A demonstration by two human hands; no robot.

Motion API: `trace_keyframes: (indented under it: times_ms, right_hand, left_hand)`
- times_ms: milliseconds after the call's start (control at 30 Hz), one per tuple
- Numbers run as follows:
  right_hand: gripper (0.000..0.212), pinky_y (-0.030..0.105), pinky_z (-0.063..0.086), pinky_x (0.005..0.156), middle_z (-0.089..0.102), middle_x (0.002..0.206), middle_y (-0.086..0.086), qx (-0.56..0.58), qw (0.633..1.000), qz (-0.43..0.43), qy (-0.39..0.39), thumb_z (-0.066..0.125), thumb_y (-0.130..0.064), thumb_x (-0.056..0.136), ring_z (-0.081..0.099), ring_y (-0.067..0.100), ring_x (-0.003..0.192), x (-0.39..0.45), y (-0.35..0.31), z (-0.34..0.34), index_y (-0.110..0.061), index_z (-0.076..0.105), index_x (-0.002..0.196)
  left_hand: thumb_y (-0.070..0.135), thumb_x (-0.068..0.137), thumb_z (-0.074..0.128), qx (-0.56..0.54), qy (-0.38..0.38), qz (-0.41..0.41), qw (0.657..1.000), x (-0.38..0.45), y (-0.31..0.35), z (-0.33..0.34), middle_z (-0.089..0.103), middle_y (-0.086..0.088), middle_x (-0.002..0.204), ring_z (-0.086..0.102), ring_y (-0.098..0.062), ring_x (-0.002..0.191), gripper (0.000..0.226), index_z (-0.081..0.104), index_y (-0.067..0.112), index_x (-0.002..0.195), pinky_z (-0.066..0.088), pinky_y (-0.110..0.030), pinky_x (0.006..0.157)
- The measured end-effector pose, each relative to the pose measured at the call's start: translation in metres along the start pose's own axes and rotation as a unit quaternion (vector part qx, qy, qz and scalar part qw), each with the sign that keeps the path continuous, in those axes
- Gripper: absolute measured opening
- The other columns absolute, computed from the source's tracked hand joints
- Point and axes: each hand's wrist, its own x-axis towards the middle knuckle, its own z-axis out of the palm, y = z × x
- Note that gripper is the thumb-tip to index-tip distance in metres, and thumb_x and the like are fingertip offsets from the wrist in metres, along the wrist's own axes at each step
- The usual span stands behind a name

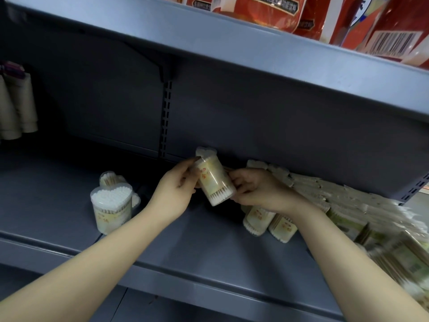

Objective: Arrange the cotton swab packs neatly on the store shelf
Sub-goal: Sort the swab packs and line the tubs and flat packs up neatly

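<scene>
A clear cotton swab pack (214, 180) is held tilted above the grey shelf (209, 247), between both hands. My left hand (176, 189) grips its upper left side with curled fingers. My right hand (257, 189) holds its lower right side. An upright heart-shaped swab pack (111, 210) stands at the left, with two more packs (109, 178) close behind it. Two packs (257, 220) lie on their sides under my right forearm. Further swab packs (278, 173) lie along the back wall to the right.
A heap of flat bagged swab packets (371, 219) fills the shelf's right end. Beige rolls (16, 108) hang at the far left. Red packages (325, 17) sit on the shelf above. The upper shelf's edge (255, 54) overhangs the work area.
</scene>
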Motion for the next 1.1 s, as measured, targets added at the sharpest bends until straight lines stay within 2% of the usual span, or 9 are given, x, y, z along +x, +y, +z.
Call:
trace_keyframes:
  times_ms: [100, 200, 300, 400, 567, 733, 933, 1033, 1100]
  right_hand:
    - [0.041, 0.023, 0.050, 0.075, 0.061, 0.086, -0.004, -0.052, 0.999, -0.009, -0.004, 0.062, 0.006, 0.079, 0.058, 0.008, 0.076, 0.000, -0.001, 0.001, -0.010, 0.057, 0.117]
    - [0.057, 0.029, 0.051, 0.081, 0.062, 0.088, -0.007, -0.084, 0.996, -0.005, -0.003, 0.068, -0.002, 0.077, 0.060, 0.007, 0.076, -0.001, 0.000, 0.001, -0.021, 0.050, 0.128]
    - [0.073, 0.025, 0.049, 0.079, 0.061, 0.089, -0.011, -0.102, 0.995, -0.005, -0.003, 0.072, -0.009, 0.076, 0.058, 0.001, 0.073, -0.002, 0.001, 0.001, -0.027, 0.037, 0.137]
    - [0.073, 0.018, 0.047, 0.072, 0.061, 0.087, -0.012, -0.105, 0.994, -0.006, -0.007, 0.074, -0.011, 0.075, 0.057, -0.001, 0.069, -0.002, 0.001, 0.001, -0.025, 0.037, 0.136]
    - [0.073, 0.013, 0.045, 0.068, 0.061, 0.087, -0.012, -0.128, 0.992, -0.003, -0.007, 0.075, -0.013, 0.074, 0.055, -0.003, 0.069, -0.002, 0.001, 0.003, -0.024, 0.035, 0.135]
    - [0.073, 0.015, 0.047, 0.070, 0.061, 0.086, -0.012, -0.123, 0.992, -0.006, -0.007, 0.074, -0.012, 0.074, 0.057, -0.001, 0.072, -0.002, 0.003, 0.004, -0.023, 0.035, 0.135]
    - [0.071, 0.019, 0.047, 0.073, 0.062, 0.090, -0.008, -0.141, 0.990, -0.011, -0.007, 0.072, -0.011, 0.075, 0.056, -0.001, 0.071, -0.001, 0.003, 0.002, -0.027, 0.036, 0.134]
    - [0.070, 0.019, 0.047, 0.073, 0.060, 0.088, -0.009, -0.150, 0.988, -0.014, -0.011, 0.071, -0.010, 0.076, 0.053, -0.003, 0.069, -0.001, 0.006, 0.003, -0.027, 0.037, 0.134]
    - [0.069, 0.012, 0.043, 0.067, 0.060, 0.088, -0.008, -0.159, 0.987, -0.019, -0.008, 0.070, -0.009, 0.076, 0.051, -0.005, 0.067, -0.001, 0.008, 0.004, -0.027, 0.038, 0.134]
  left_hand:
    - [0.011, 0.098, 0.039, -0.010, -0.003, -0.001, 1.000, 0.002, 0.004, 0.002, 0.058, 0.016, 0.091, 0.058, 0.002, 0.082, 0.023, 0.049, 0.029, 0.108, 0.048, -0.007, 0.066]
    - [0.011, 0.099, 0.038, -0.003, -0.008, 0.002, 1.000, 0.005, 0.005, 0.004, 0.059, 0.015, 0.100, 0.058, 0.001, 0.090, 0.026, 0.052, 0.029, 0.112, 0.049, -0.007, 0.070]
    - [0.010, 0.099, 0.038, 0.000, -0.007, -0.008, 1.000, 0.008, 0.004, 0.005, 0.059, 0.007, 0.111, 0.058, -0.006, 0.098, 0.031, 0.053, 0.020, 0.125, 0.050, -0.010, 0.075]
    - [0.007, 0.099, 0.038, 0.008, -0.007, -0.012, 1.000, 0.008, 0.003, 0.005, 0.058, 0.004, 0.116, 0.058, -0.009, 0.103, 0.034, 0.052, 0.018, 0.128, 0.050, -0.013, 0.077]
    - [0.004, 0.098, 0.036, 0.008, -0.005, -0.022, 1.000, 0.008, 0.002, 0.007, 0.058, 0.004, 0.113, 0.057, -0.010, 0.103, 0.036, 0.052, 0.017, 0.128, 0.050, -0.018, 0.082]
    - [0.002, 0.097, 0.037, -0.003, -0.008, -0.035, 0.999, 0.007, 0.005, 0.008, 0.060, 0.009, 0.103, 0.058, -0.002, 0.092, 0.036, 0.053, 0.016, 0.127, 0.049, -0.011, 0.075]
    - [0.022, 0.091, 0.055, -0.004, -0.006, -0.074, 0.997, 0.008, 0.007, 0.009, 0.066, 0.002, 0.100, 0.063, -0.011, 0.095, 0.019, 0.059, 0.022, 0.110, 0.053, -0.033, 0.087]
    - [0.020, 0.087, 0.061, -0.017, -0.011, -0.099, 0.995, 0.008, 0.008, 0.011, 0.065, 0.002, 0.099, 0.064, -0.009, 0.090, 0.028, 0.059, 0.016, 0.115, 0.056, -0.026, 0.075]
    - [0.020, 0.084, 0.065, -0.008, -0.019, -0.109, 0.994, 0.008, 0.007, 0.011, 0.064, 0.002, 0.102, 0.064, -0.011, 0.092, 0.034, 0.058, 0.016, 0.117, 0.056, -0.028, 0.078]
